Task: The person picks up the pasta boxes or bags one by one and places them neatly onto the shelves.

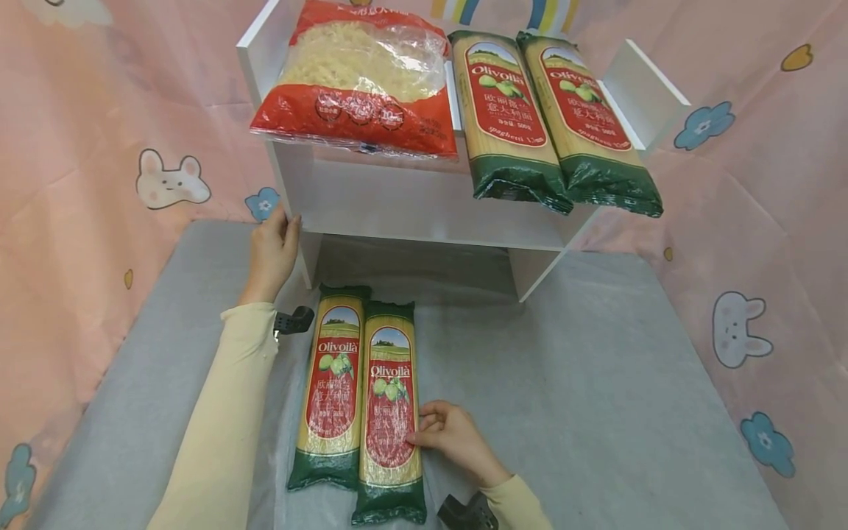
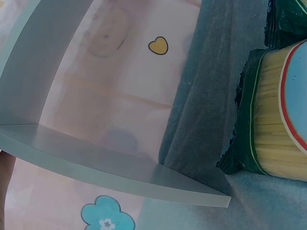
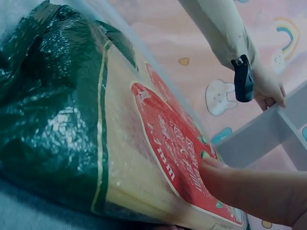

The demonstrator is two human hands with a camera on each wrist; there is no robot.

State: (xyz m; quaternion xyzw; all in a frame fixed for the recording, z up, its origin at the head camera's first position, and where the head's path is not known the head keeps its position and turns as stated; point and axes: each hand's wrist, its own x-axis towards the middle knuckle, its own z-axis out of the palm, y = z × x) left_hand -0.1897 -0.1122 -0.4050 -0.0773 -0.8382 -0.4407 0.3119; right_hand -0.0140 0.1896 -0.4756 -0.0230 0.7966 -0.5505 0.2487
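Note:
My left hand (image 1: 270,246) grips the left side panel of a white shelf unit (image 1: 424,202); in the left wrist view only a sliver of that hand shows beside the panel (image 2: 96,170). Two spaghetti packets with red labels and green ends lie side by side on the grey cloth, a left packet (image 1: 329,397) and a right packet (image 1: 391,412) set slightly nearer me. My right hand (image 1: 457,438) holds the right packet by its right edge. In the right wrist view its thumb (image 3: 254,191) presses on the label, the other fingers mostly hidden low at the side.
On the shelf top sit a red and clear bag of pale noodles (image 1: 371,73) and two more spaghetti packets, one (image 1: 506,110) beside the other (image 1: 586,118), their green ends jutting past the front edge. Grey cloth (image 1: 596,412) covers the surface; a pink patterned curtain (image 1: 748,221) hangs around.

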